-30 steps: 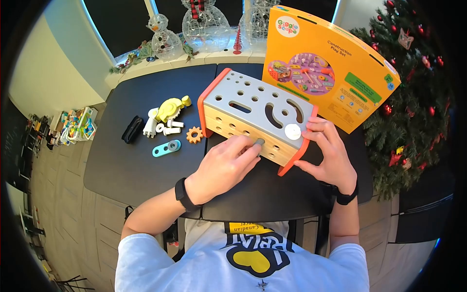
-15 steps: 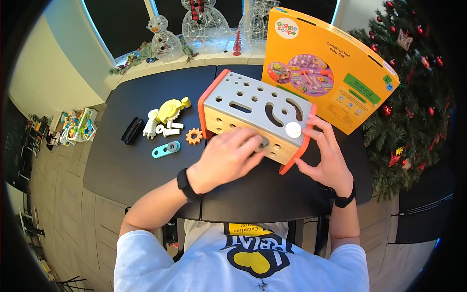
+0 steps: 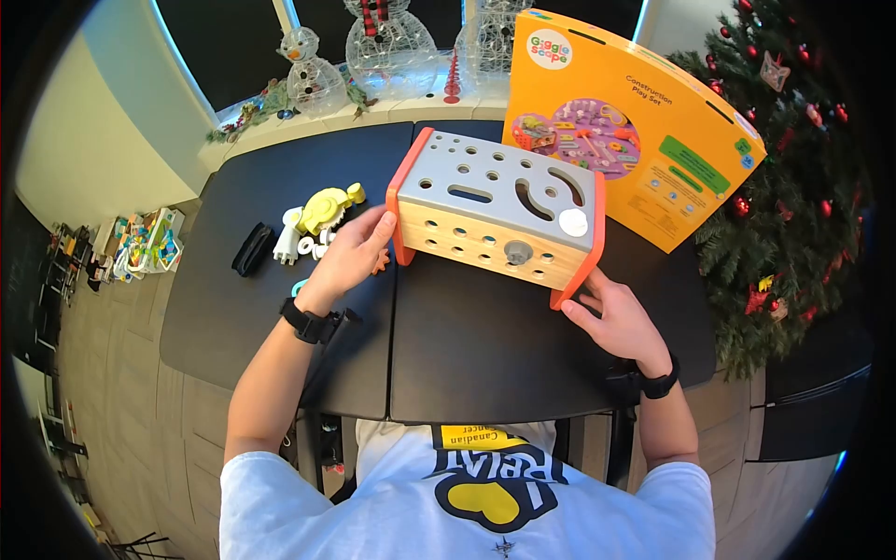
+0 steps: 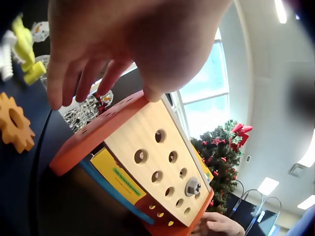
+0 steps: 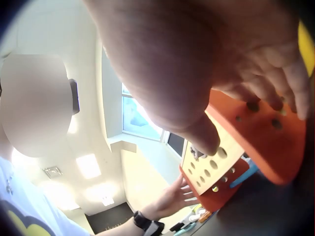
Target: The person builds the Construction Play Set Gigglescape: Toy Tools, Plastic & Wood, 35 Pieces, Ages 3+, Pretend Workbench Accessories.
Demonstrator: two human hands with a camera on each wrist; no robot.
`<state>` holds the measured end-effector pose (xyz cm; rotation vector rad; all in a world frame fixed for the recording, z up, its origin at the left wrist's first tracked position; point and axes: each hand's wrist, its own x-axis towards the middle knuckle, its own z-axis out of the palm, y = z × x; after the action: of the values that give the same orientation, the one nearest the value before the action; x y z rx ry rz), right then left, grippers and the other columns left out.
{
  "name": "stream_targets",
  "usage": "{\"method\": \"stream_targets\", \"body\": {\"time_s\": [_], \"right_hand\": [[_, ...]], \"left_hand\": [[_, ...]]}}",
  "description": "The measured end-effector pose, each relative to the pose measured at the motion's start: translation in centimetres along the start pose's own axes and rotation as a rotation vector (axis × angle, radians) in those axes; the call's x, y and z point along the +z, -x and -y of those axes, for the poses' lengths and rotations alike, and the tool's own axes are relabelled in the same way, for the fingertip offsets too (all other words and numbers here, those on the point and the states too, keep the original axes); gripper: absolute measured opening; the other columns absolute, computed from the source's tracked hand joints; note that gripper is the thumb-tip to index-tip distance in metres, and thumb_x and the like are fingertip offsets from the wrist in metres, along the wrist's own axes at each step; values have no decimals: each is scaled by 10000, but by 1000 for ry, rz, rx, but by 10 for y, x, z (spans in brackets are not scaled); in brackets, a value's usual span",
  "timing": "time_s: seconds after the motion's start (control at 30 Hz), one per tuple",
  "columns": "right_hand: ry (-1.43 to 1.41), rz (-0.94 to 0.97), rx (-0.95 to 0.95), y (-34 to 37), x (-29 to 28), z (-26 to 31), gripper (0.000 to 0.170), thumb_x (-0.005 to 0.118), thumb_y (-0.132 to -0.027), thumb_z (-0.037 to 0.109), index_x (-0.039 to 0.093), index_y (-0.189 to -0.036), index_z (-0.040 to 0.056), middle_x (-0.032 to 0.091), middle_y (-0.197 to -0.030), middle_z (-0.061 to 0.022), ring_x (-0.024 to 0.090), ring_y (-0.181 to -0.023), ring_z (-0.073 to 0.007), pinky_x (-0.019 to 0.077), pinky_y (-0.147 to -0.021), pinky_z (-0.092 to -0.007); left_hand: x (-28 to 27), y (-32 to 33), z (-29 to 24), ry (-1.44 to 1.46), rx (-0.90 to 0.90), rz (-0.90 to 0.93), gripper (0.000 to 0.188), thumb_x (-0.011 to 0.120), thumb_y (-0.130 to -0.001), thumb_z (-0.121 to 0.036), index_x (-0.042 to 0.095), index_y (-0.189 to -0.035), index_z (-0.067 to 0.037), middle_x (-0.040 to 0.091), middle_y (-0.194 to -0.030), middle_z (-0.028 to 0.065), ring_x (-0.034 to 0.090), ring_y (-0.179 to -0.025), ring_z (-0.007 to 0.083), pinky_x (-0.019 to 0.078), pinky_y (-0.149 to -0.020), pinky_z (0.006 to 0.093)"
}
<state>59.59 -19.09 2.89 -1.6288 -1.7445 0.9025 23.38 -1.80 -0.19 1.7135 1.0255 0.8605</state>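
Observation:
A wooden toy workbench [image 3: 448, 240] with a grey holed top and orange end panels stands on the black table. In its front face a grey bolt [image 3: 518, 253] sits in one of the holes; its slotted head shows in the left wrist view. A white round piece [image 3: 573, 222] lies at the top's right front corner. My left hand [image 3: 353, 254] is at the left end panel, fingers extended, thumb touching the corner. My right hand [image 3: 618, 319] is at the right end panel [image 5: 268, 135], with fingers along its outer side and the thumb toward the front.
Left of the workbench lie a yellow toy piece [image 3: 329, 207], white bolts, an orange gear [image 4: 15, 123] and a black case [image 3: 252, 250]. An upright yellow carton [image 3: 644, 84] stands close behind the workbench. A decorated tree [image 3: 747, 271] is at the right.
My left hand has let go of the bolt and moved left to the end panel. The workbench has turned a little, and my right hand has shifted lower on its end.

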Motion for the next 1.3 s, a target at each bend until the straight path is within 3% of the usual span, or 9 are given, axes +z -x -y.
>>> {"method": "stream_targets", "body": {"time_s": [0.2,0.3,0.37,0.43,0.5,0.6,0.73,0.93,1.3], "right_hand": [[-131,-46,-95,-5,6,-21,585,640,-1048,178,420,-1562,7,687,-1314,-226,690,-1234,-335,552,-1004,-395],[-254,-126,-82,-6,2,-24,596,618,-1075,201,391,-1590,2,669,-1353,-173,664,-1265,-265,522,-1035,-363],[-319,-162,-134,-5,-1,-20,612,600,-1091,238,370,-1603,-6,646,-1382,-150,645,-1261,-227,501,-1056,-352],[-343,-174,-169,-3,-6,-18,642,564,-1112,318,349,-1617,-14,620,-1400,-126,627,-1238,-195,466,-1090,-331],[-393,-178,-182,-3,-9,-19,674,577,-1102,351,347,-1615,-21,607,-1415,-124,605,-1264,-194,457,-1102,-339],[-496,-143,-233,-2,-16,-29,743,630,-1069,384,342,-1607,-39,582,-1444,-128,561,-1317,-192,433,-1130,-354],[-485,-52,-313,-1,-19,-25,838,732,-1001,393,344,-1587,-63,557,-1471,-142,509,-1371,-191,395,-1169,-372],[-439,-9,-200,-10,-23,-28,852,772,-968,431,393,-1548,-65,589,-1427,-145,563,-1298,-187,448,-1116,-359],[-67,-237,-237,-26,-39,-28,692,418,-1098,605,601,-1199,-55,619,-850,-115,527,-799,-165,472,-757,-339]], "left_hand": [[11,-1,-3,23,-119,-39,634,465,-1108,-563,711,-1203,13,610,-788,-14,464,-664,50,418,-601,223],[13,-4,-9,-89,-18,-93,641,467,-1111,-554,721,-1177,31,588,-735,-22,441,-638,67,412,-583,256],[11,1,-31,-69,-100,-52,615,447,-1131,-496,646,-1322,53,657,-1125,72,543,-1066,146,427,-941,315],[11,2,-36,-24,-19,-37,612,429,-1144,-462,583,-1428,58,654,-1382,119,570,-1310,185,414,-1139,344],[11,0,-27,49,226,-43,614,413,-1150,-451,532,-1495,43,582,-1506,118,522,-1372,186,373,-1178,343],[6,7,-26,138,218,108,615,381,-1148,-471,547,-1507,1,300,-1719,151,315,-1562,272,268,-1255,381],[2,16,-12,202,238,193,730,402,-1119,-562,401,-1611,-22,363,-1686,138,372,-1512,230,301,-1232,383],[6,32,-17,329,93,139,782,441,-1087,-622,429,-1592,-24,598,-1430,72,568,-1252,152,477,-1059,341],[13,37,-38,47,108,-76,715,384,-1128,-554,685,-1259,81,679,-1290,158,652,-1184,193,578,-920,344]]}}
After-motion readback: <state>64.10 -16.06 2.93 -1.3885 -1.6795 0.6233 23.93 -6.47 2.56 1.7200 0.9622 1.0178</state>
